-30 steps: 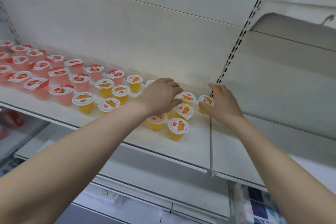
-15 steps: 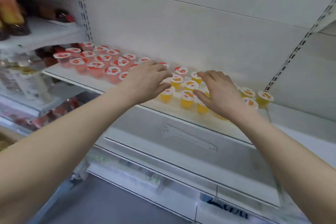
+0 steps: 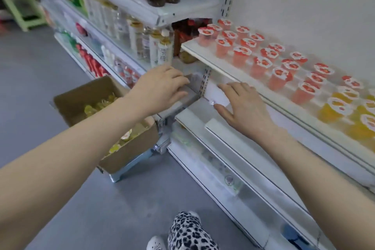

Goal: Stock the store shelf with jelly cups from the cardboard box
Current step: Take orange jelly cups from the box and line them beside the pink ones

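Jelly cups (image 3: 263, 63) stand upright in loose rows on the white shelf (image 3: 199, 51) at two o'clock in the view. Red ones fill the shelf's left end, and orange cups (image 3: 336, 105) sit at three o'clock, cut off by the frame edge. More yellow cups (image 3: 95, 107) lie in the open cardboard box (image 3: 79, 95) at nine o'clock, which sits on a metal stand (image 3: 116, 175) on the grey floor (image 3: 30, 79).

The left hand (image 3: 162, 89) hovers near the centre, between box and shelf, with fingers loosely bent; its grip is released and holds nothing. The right hand (image 3: 246, 109), at the left hand's three o'clock, is spread palm-down below the front edge of the jelly shelf, and its grip is also released. Whether it touches the lower shelf cannot be told.

Bottles (image 3: 160, 50) fill the neighbouring shelves at eleven o'clock. A leopard-print trouser leg (image 3: 188, 231) and a white shoe (image 3: 156, 244) show at six o'clock.
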A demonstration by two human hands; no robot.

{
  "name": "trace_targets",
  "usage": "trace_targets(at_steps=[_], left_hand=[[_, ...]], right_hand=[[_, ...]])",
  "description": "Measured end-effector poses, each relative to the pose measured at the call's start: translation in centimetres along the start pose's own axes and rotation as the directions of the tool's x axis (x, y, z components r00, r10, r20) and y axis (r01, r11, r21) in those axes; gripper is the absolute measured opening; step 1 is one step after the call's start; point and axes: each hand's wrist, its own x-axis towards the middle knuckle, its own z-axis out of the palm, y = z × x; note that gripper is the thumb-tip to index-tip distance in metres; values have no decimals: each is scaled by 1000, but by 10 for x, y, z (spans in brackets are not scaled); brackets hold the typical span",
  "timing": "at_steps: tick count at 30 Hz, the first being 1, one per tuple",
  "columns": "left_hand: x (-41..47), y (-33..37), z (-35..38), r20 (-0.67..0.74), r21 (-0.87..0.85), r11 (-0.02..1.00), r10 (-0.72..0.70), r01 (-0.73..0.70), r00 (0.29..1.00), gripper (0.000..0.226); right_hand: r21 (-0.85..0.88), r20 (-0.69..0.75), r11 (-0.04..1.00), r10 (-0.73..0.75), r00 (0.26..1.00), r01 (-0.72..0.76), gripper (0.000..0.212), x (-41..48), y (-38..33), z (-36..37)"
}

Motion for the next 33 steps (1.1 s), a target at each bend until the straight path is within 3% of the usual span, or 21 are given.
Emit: trace_targets(at_steps=[7, 11, 17, 19, 24, 26, 29, 33], left_hand=[[-109, -94, 48, 75, 40, 950, -311, 309, 947, 32], [-158, -143, 82, 175, 54, 867, -497, 496, 850, 32], [-207, -195, 140, 307, 50, 735, -655, 676, 690, 32], [-220, -206, 163, 334, 30, 691, -688, 722, 645, 29], [-240, -216, 236, 447, -27, 596, -711, 802, 543, 33], [-247, -218, 266, 491, -49, 578, -696, 815, 523, 33], [-257, -223, 307, 527, -88, 546, -684, 833, 504, 32], [-271, -232, 346, 568, -114, 503, -674, 857, 472, 35]], right_hand=[[151, 88, 966, -225, 970, 210, 54, 73, -87, 108], [241, 139, 918, -353, 925, 314, 49, 120, -130, 175], [368, 293, 851, -488, 822, 374, 42, 180, -172, 290], [393, 397, 847, -508, 764, 358, 43, 195, -180, 332], [307, 708, 888, -454, 541, 344, 56, 215, -191, 437], [259, 769, 882, -435, 467, 395, 56, 218, -196, 472], [198, 820, 817, -441, 365, 542, 39, 221, -204, 515], [166, 909, 766, -362, 205, 621, 36, 221, -208, 562]])
